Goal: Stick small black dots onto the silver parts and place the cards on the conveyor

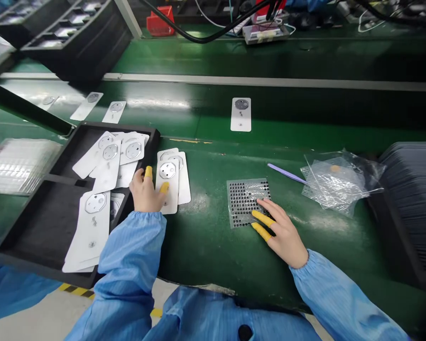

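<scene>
My left hand (147,190), with yellow covers on two fingers, has its fingers apart at the left edge of a small pile of white cards (169,198); its thumb touches the top card. Spread over the right part of a clear sheet of small black dots (242,203) are the fingers of my right hand (282,232), two of them in yellow covers. Nothing shows held in either hand. More white cards (108,163) lie in a black tray (28,232) at the left, some overlapping its edge.
Purple tweezers (287,174) lie beside crumpled clear bags (341,182) on the right. One white card (241,114) lies farther back on the green surface (206,241). Stacked dark trays (412,199) stand far right, clear trays (21,166) far left. A black cable (199,39) hangs across the top.
</scene>
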A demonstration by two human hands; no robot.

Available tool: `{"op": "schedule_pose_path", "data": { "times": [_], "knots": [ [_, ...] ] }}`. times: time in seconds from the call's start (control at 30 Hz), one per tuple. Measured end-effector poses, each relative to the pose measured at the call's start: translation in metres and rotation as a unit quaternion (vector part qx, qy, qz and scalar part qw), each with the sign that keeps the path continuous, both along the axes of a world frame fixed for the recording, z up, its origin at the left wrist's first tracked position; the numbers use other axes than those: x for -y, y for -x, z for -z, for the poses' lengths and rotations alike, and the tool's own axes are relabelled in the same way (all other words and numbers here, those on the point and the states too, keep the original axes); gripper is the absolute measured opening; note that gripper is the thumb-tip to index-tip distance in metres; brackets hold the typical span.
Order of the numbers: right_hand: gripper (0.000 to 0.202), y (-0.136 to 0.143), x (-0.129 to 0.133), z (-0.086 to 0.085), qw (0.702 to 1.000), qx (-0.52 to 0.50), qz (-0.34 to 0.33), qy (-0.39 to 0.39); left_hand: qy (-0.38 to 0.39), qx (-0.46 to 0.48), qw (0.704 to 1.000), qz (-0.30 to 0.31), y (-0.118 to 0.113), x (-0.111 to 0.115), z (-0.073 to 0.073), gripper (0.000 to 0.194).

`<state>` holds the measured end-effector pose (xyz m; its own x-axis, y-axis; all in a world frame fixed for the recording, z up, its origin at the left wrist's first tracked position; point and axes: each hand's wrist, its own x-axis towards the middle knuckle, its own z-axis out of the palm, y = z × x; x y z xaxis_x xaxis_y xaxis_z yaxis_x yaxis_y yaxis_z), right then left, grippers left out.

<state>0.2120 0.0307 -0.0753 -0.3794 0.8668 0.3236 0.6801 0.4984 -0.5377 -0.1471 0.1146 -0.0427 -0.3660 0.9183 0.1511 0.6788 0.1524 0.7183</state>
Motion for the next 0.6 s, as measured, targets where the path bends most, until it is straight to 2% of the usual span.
{"op": "schedule_pose_path", "data": {
  "times": [0.07, 0.13, 0.2, 0.27, 0.3, 0.33, 0.4, 0.5, 0.6],
  "knots": [
    [0.031, 0.0, 0.001, 0.005, 1.0, 0.015, 0.003, -0.008, -0.005, -0.035, 0.999, 0.015, -0.018, -0.006, -0.007, 0.043],
    [0.028, 0.001, 0.002, 0.007, 1.0, 0.023, 0.006, -0.008, 0.003, -0.043, 0.996, 0.075, -0.054, -0.023, -0.012, 0.046],
    [0.027, 0.003, 0.002, 0.008, 1.0, 0.02, 0.009, -0.009, 0.017, -0.032, 0.987, 0.155, -0.104, -0.056, -0.015, 0.048],
    [0.026, 0.003, 0.001, 0.009, 1.0, 0.015, 0.012, -0.014, 0.025, -0.02, 0.98, 0.198, -0.159, -0.102, -0.017, 0.05],
    [0.025, 0.003, 0.0, 0.009, 1.0, 0.013, 0.014, -0.019, 0.06, -0.037, 0.979, 0.193, -0.185, -0.127, -0.018, 0.053],
    [0.025, 0.003, 0.0, 0.01, 0.999, 0.012, 0.016, -0.025, 0.1, -0.057, 0.981, 0.155, -0.208, -0.15, -0.02, 0.058],
    [0.025, 0.002, -0.002, 0.011, 0.999, 0.006, 0.02, -0.037, 0.117, -0.056, 0.986, 0.106, -0.242, -0.187, -0.022, 0.067],
    [0.027, 0.002, -0.002, 0.011, 0.999, -0.008, 0.021, -0.043, 0.125, -0.037, 0.989, 0.068, -0.263, -0.213, -0.021, 0.066],
    [0.029, 0.003, -0.002, 0.01, 0.999, -0.027, 0.012, -0.045, 0.13, -0.019, 0.989, 0.063, -0.257, -0.22, -0.017, 0.068]
  ]
}}
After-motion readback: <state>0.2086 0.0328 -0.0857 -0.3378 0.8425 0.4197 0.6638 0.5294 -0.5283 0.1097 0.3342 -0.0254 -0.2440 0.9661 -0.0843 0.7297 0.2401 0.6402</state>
